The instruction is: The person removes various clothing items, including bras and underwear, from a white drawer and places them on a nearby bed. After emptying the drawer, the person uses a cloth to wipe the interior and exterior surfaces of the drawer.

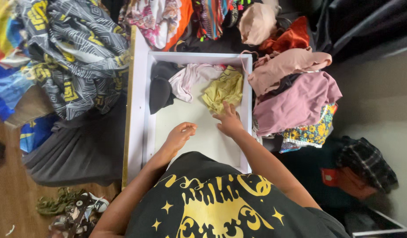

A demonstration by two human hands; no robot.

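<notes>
Both my hands are inside the white drawer (139, 110). My right hand (229, 122) is spread flat, fingertips touching the lower edge of the yellow cloth (224, 90), not gripping it. The yellow cloth lies crumpled at about 1 o'clock in the drawer, against the right wall. My left hand (180, 135) is loosely curled, fingers bent in, holding nothing, over the bare drawer bottom near centre. At 12 o'clock in the drawer is a pink cloth (188, 80), touching the yellow one; at 10 o'clock a black garment (160, 87) against the left wall. Outside the drawer at 3 o'clock there's a stack of pink clothes (296, 94) (a flowered piece (312, 131) shows under it). At 9 to 10 o'clock, a heap of grey-and-yellow patterned fabric (75, 53). Shoes (78, 211) sit on the wood floor at 7 o'clock.
</notes>
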